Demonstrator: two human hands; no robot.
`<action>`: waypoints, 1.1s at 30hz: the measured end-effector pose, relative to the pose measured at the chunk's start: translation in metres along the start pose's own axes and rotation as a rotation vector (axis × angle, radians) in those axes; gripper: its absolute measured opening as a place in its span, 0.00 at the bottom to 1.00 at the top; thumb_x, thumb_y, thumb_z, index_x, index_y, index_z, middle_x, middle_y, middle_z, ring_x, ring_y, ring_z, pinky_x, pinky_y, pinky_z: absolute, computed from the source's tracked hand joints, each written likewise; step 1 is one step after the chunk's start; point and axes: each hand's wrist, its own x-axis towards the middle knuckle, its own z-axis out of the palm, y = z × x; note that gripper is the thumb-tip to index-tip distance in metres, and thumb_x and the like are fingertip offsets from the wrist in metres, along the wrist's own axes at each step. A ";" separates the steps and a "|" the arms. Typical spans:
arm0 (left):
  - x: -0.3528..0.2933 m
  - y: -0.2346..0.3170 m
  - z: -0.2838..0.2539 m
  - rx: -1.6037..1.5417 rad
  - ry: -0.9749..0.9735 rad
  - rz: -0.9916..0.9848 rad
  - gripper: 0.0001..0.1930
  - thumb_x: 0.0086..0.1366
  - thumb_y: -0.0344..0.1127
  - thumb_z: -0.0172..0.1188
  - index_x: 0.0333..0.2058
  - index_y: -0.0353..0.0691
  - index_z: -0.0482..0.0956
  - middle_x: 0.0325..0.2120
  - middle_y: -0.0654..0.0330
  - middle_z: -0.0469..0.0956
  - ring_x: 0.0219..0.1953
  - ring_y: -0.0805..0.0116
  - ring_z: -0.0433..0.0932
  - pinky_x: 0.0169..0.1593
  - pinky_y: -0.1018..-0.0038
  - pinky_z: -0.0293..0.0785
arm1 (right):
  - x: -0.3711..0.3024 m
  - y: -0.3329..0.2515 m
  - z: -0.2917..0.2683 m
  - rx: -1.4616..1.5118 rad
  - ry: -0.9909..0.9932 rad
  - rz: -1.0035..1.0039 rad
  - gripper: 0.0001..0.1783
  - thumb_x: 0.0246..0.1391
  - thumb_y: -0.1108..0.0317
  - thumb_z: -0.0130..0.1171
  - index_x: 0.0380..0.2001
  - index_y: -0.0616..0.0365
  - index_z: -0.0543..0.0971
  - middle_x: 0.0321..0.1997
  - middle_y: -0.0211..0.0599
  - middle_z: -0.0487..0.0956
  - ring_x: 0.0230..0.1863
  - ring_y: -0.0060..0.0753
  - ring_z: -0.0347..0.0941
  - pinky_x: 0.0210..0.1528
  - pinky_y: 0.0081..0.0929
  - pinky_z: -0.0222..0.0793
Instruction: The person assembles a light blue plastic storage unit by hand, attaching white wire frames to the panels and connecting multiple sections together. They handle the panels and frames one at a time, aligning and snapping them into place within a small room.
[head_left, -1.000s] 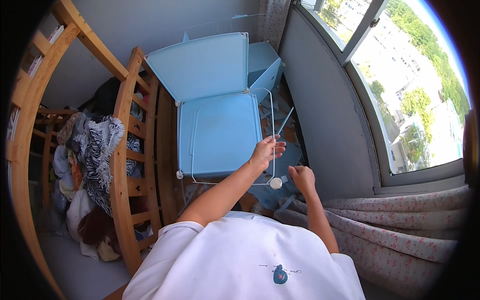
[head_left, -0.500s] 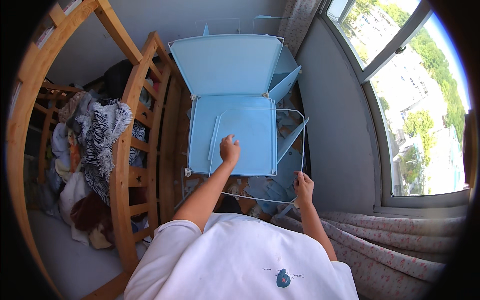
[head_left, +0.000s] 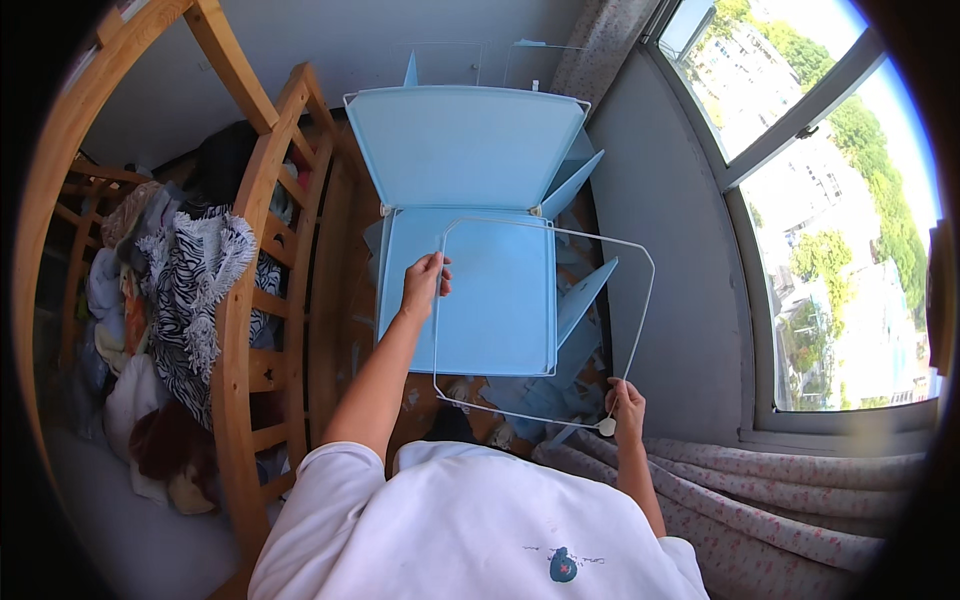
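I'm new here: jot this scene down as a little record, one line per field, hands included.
Left hand: gripping the left side of a white wire frame
Right hand: holding the frame near its lower right corner
Nearer panel: light blue, partly seen through the frame
Farther panel: light blue, tilted up
Left side: wooden rail, zebra-striped cloth
Right side: window, flowered curtain

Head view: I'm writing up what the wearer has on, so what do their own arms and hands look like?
The left hand and right hand are bare: no gloves or watch can be made out. The forearms are uncovered too, below short white sleeves of a white shirt, which bears a dark teal motif on its front.
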 end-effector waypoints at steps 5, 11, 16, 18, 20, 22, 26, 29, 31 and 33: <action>-0.050 0.033 0.056 -0.196 -0.197 0.003 0.15 0.65 0.42 0.47 0.25 0.38 0.72 0.12 0.67 0.66 0.10 0.81 0.61 0.14 0.85 0.56 | 0.008 0.012 -0.011 -0.344 0.340 0.015 0.22 0.54 0.65 0.53 0.49 0.66 0.67 0.38 0.41 0.75 0.37 0.31 0.72 0.39 0.22 0.67; -0.111 0.048 0.092 -0.241 -0.468 -0.056 0.14 0.65 0.42 0.48 0.24 0.39 0.71 0.11 0.69 0.63 0.11 0.84 0.56 0.15 0.86 0.51 | 0.004 -0.092 0.037 -0.741 0.494 -0.494 0.29 0.53 0.61 0.53 0.57 0.57 0.60 0.60 0.47 0.60 0.61 0.45 0.57 0.57 0.40 0.56; -0.136 0.044 0.101 -0.237 -0.681 -0.176 0.16 0.65 0.43 0.46 0.24 0.38 0.70 0.12 0.67 0.61 0.13 0.82 0.54 0.16 0.85 0.49 | -0.006 -0.172 0.089 -0.861 0.223 -0.841 0.31 0.52 0.55 0.54 0.56 0.57 0.61 0.61 0.48 0.57 0.63 0.50 0.51 0.60 0.44 0.49; -0.141 0.043 0.101 -0.281 -0.715 -0.258 0.16 0.65 0.44 0.46 0.24 0.38 0.70 0.12 0.68 0.61 0.13 0.83 0.54 0.16 0.85 0.49 | -0.003 -0.182 0.097 -0.914 0.025 -0.898 0.33 0.51 0.51 0.53 0.56 0.56 0.61 0.62 0.47 0.57 0.63 0.49 0.50 0.61 0.45 0.48; -0.146 0.049 0.102 -0.075 -0.818 -0.193 0.16 0.65 0.44 0.46 0.27 0.37 0.72 0.12 0.68 0.62 0.13 0.83 0.55 0.17 0.85 0.51 | 0.001 -0.191 0.106 -0.892 -0.069 -0.943 0.29 0.51 0.51 0.53 0.52 0.56 0.66 0.58 0.46 0.61 0.62 0.49 0.52 0.60 0.45 0.49; -0.153 0.061 0.106 0.107 -0.867 -0.133 0.15 0.66 0.43 0.46 0.29 0.37 0.73 0.12 0.69 0.63 0.13 0.83 0.57 0.17 0.86 0.53 | 0.005 -0.196 0.109 -0.933 -0.211 -0.977 0.25 0.51 0.54 0.53 0.47 0.58 0.70 0.55 0.46 0.66 0.60 0.48 0.55 0.58 0.44 0.51; -0.159 0.069 0.113 0.266 -0.845 -0.053 0.16 0.66 0.43 0.45 0.33 0.36 0.74 0.19 0.66 0.72 0.18 0.82 0.66 0.23 0.85 0.63 | 0.003 -0.186 0.108 -0.876 -0.478 -0.595 0.09 0.46 0.66 0.59 0.23 0.62 0.76 0.23 0.39 0.75 0.25 0.38 0.72 0.28 0.28 0.67; -0.153 0.067 0.114 0.384 -0.841 -0.011 0.14 0.65 0.42 0.48 0.32 0.36 0.76 0.21 0.66 0.74 0.20 0.82 0.68 0.26 0.84 0.65 | -0.001 -0.171 0.109 -0.752 -0.464 -0.686 0.07 0.45 0.71 0.59 0.20 0.64 0.74 0.17 0.39 0.70 0.16 0.32 0.65 0.19 0.26 0.60; -0.150 0.063 0.113 0.412 -0.811 0.016 0.13 0.64 0.41 0.50 0.31 0.37 0.76 0.22 0.66 0.74 0.20 0.81 0.68 0.27 0.84 0.66 | -0.004 -0.171 0.109 -0.746 -0.456 -0.650 0.09 0.46 0.70 0.59 0.20 0.64 0.74 0.16 0.39 0.70 0.17 0.33 0.66 0.20 0.26 0.60; -0.149 0.059 0.110 0.432 -0.784 0.028 0.12 0.63 0.40 0.51 0.31 0.38 0.77 0.22 0.66 0.75 0.21 0.81 0.67 0.28 0.83 0.66 | -0.006 -0.171 0.109 -0.749 -0.448 -0.623 0.09 0.46 0.70 0.59 0.20 0.65 0.73 0.16 0.40 0.70 0.17 0.34 0.66 0.20 0.26 0.60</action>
